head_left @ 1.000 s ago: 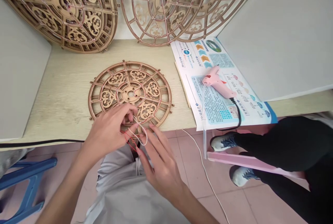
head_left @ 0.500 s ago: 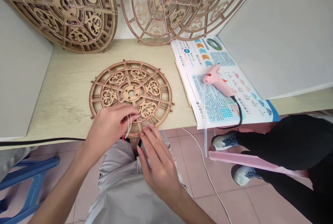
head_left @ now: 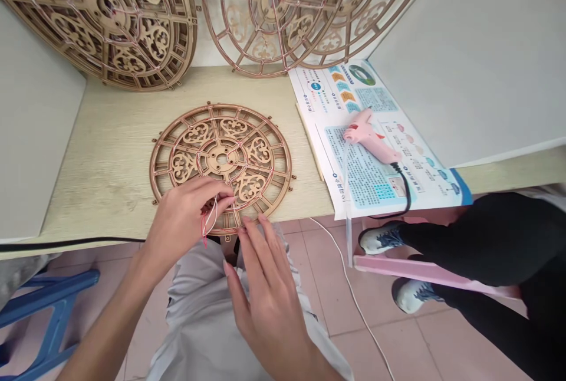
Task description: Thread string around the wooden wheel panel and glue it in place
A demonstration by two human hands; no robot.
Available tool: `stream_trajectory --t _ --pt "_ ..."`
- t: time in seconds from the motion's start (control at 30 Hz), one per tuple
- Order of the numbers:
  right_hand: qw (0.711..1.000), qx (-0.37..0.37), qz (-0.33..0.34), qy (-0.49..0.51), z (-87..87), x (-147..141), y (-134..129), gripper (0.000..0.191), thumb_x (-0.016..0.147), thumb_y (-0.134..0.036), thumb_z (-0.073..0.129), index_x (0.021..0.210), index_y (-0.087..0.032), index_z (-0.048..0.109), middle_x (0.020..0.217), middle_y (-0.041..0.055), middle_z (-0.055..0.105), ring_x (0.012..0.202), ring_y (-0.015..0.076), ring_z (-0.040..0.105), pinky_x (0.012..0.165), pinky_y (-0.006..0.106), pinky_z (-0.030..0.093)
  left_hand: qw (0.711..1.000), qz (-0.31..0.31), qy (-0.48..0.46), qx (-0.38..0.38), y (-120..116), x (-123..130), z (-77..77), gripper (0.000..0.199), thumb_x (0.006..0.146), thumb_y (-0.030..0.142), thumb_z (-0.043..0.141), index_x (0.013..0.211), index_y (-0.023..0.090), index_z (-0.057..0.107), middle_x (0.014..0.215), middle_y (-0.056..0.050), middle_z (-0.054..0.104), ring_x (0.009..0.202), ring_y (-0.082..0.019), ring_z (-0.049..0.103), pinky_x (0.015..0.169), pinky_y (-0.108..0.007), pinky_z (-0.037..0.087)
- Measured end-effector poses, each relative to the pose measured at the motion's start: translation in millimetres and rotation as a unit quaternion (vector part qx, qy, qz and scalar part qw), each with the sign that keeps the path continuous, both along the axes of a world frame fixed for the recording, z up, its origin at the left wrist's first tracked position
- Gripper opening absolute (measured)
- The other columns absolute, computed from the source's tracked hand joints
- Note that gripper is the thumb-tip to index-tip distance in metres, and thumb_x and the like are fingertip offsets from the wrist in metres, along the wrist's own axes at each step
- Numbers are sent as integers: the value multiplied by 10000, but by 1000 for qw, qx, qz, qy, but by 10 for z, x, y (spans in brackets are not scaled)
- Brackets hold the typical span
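A round brown openwork disc (head_left: 221, 158) with scroll cut-outs lies flat on the table, its near rim reaching the front edge. Pinched between the thumb and forefinger of my left hand (head_left: 188, 210) are thin red and white wires (head_left: 210, 216), which loop down below the fingers. That hand hovers over the disc's near left part. My right hand (head_left: 269, 286) is open, fingers stretched out and thumb apart, with its fingertips at the near rim. Reddish wire runs along the disc's rings and spokes.
More openwork discs (head_left: 128, 21) lean at the back left, and others (head_left: 265, 45) lean at the back middle. A pink glue gun (head_left: 374, 138) rests on a printed sheet (head_left: 358, 174) to the right. Another person's legs (head_left: 477, 245) are at the right; a blue stool (head_left: 53, 316) stands lower left.
My right thumb has spread farther from the fingers. The wire ends at my left hand have shifted slightly left and now hang in a loop. The disc has stayed in place.
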State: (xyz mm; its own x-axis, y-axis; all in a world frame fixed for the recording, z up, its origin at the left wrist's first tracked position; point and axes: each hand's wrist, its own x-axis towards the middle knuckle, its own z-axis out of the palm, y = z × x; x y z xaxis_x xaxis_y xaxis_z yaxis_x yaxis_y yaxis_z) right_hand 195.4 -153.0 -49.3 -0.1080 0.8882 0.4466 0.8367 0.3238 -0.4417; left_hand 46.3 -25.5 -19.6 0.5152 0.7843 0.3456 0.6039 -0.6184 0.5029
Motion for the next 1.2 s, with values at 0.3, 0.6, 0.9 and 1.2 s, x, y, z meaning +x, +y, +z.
stream_trajectory --t 0.3,0.6,0.9,1.2 --pt "999 -19 -22 -31 51 -49 -11 466 997 -220 552 1409 -7 513 1487 176 541 1441 360 447 1045 529 532 1000 -12 0 -4 9 -19 -20 127 984 267 629 962 186 724 952 -5 739 855 -135 688 775 -248 519" --pt "999 -41 -15 0 25 -86 -31 492 998 -229 566 1411 29 496 1501 224 510 1496 350 378 1062 464 567 1000 -27 -6 2 30 -37 -47 132 994 264 616 979 184 720 955 -14 739 864 -139 687 775 -253 521" --pt "997 -54 -27 52 37 -88 -21 470 1018 -233 535 1442 -40 477 1492 205 523 1491 313 399 1063 446 567 999 -19 -3 29 18 -46 -62 106 978 243 635 962 178 717 937 -17 741 850 -149 655 770 -265 505" --pt "989 -68 -5 135 -1 20 40 389 1015 -206 537 1389 -98 532 1438 170 572 1478 258 425 1125 434 519 999 -35 -7 18 52 -56 -73 101 980 236 636 986 168 712 967 -17 747 908 -165 632 862 -304 495"
